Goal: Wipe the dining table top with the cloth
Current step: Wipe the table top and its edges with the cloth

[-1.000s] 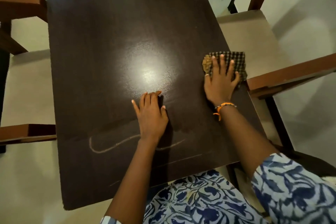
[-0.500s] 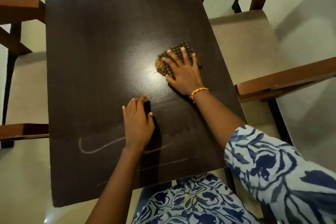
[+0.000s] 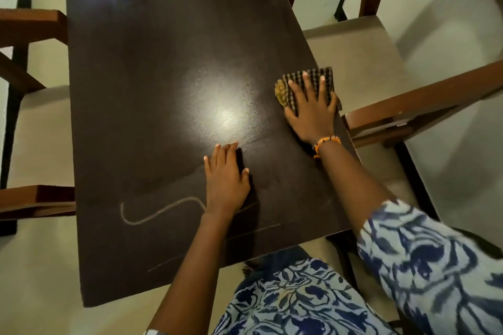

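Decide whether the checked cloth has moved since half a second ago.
Yes. The cloth, under the right hand, has slid from near the light glare rightward to the right edge of the table top.

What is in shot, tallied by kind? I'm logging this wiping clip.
Tables: 1, the dark table top
Cloths: 1, the checked cloth, under the right hand
Hands: 2, counting the left hand, flat on the table
Bracelets: 1, the orange bracelet
Total: 5
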{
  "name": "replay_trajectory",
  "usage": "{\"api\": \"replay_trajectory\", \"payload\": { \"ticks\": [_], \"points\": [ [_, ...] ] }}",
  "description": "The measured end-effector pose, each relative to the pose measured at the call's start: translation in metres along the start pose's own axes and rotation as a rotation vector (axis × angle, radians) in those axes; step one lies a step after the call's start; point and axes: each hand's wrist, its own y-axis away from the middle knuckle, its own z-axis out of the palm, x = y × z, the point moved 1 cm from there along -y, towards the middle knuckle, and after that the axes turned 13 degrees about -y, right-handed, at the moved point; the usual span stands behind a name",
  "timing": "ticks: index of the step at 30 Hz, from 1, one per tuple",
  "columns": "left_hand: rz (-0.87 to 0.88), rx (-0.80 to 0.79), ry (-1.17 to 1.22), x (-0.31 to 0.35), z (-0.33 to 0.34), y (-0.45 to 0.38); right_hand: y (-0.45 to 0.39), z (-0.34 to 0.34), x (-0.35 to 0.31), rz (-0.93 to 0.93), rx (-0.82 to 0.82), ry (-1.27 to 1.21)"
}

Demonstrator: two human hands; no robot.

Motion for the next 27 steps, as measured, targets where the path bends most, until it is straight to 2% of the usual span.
{"api": "replay_trajectory", "payload": {
  "ticks": [8, 12, 19, 23, 27],
  "points": [
    [0.056, -0.012, 0.042, 0.019, 0.006, 0.027, 0.156, 0.001, 0.027, 0.003, -0.059, 0.035],
    [0.076, -0.012, 0.078, 0.023, 0.013, 0.046, 0.189, 0.007, 0.029, 0.041, -0.043, 0.013],
    [0.042, 0.052, 0.120, 0.009, 0.011, 0.058, 0.164, 0.001, 0.029, -0.032, -0.099, 0.048],
    [-0.049, 0.088, 0.046, 0.001, 0.006, 0.048, 0.101, -0.007, 0.025, -0.090, -0.123, 0.043],
    [-0.084, 0.049, -0.069, 0.007, 0.005, 0.038, 0.033, -0.010, 0.019, -0.114, -0.143, 0.044]
  ]
}}
